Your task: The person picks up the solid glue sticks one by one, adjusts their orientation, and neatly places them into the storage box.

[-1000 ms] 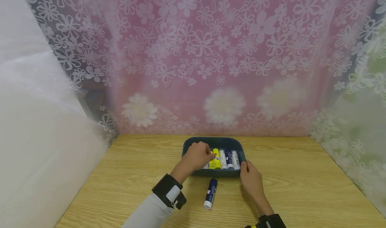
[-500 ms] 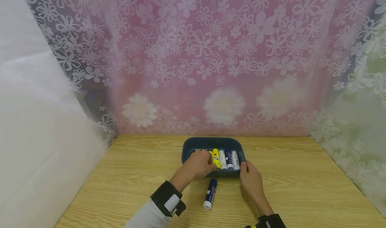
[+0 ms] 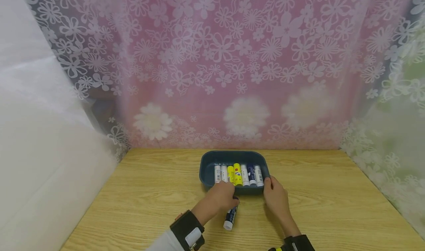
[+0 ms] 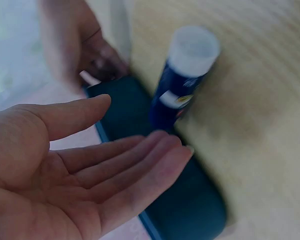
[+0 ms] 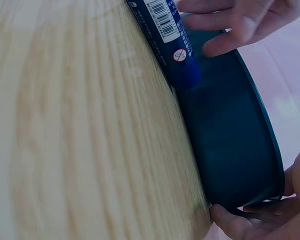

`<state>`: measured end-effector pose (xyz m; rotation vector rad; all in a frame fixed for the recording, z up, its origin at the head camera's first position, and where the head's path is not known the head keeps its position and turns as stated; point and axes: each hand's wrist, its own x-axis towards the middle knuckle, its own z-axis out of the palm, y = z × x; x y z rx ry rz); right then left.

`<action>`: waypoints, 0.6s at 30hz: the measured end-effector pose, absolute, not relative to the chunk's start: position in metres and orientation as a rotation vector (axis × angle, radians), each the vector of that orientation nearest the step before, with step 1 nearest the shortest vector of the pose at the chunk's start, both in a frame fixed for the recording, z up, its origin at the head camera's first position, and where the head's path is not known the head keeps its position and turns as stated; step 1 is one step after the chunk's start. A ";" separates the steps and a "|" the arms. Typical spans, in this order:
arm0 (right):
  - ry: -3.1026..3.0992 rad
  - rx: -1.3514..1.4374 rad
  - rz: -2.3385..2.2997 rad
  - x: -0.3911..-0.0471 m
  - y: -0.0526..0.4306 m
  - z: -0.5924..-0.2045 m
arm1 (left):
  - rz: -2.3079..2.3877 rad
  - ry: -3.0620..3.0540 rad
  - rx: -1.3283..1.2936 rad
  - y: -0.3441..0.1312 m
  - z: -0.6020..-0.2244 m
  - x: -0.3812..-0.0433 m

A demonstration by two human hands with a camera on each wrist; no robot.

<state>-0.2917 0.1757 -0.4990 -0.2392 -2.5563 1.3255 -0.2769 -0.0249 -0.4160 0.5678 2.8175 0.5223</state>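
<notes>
A dark blue glue stick with a white end [image 3: 230, 218] lies on the table in front of a dark teal plastic bin [image 3: 207, 169]. My left hand [image 3: 217, 201] is over the glue stick's far end, hiding part of it in the head view. In the left wrist view, the fingers [image 4: 135, 170] are nearly straight, thumb apart, with nothing in the palm; the glue stick [image 4: 172, 95] is just beyond the fingertips. My right hand [image 3: 277, 199] holds the bin's near right corner, its fingers curled round the edge in the right wrist view.
Inside the bin several glue sticks stand in a row: white ones [image 3: 245, 175], yellow ones [image 3: 237, 174] and a dark blue one [image 3: 251, 175]. The wood-grain table [image 3: 159, 184] ends at a pink flowered curtain [image 3: 199, 107]. A white sheet [image 3: 49, 151] hangs at the left.
My left hand has drawn back out of the bin toward the glue stick on the table, uncovering the sticks at the bin's left. The right hand has stayed at its corner.
</notes>
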 end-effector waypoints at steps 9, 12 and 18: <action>-2.564 -0.231 1.332 -0.292 0.176 -0.498 | 0.527 2.806 0.526 -0.027 -0.436 -0.275; -2.559 -0.232 1.332 -0.293 0.176 -0.499 | 0.525 2.817 0.529 -0.027 -0.440 -0.275; -2.558 -0.239 1.324 -0.293 0.177 -0.500 | 0.548 2.831 0.520 -0.025 -0.444 -0.273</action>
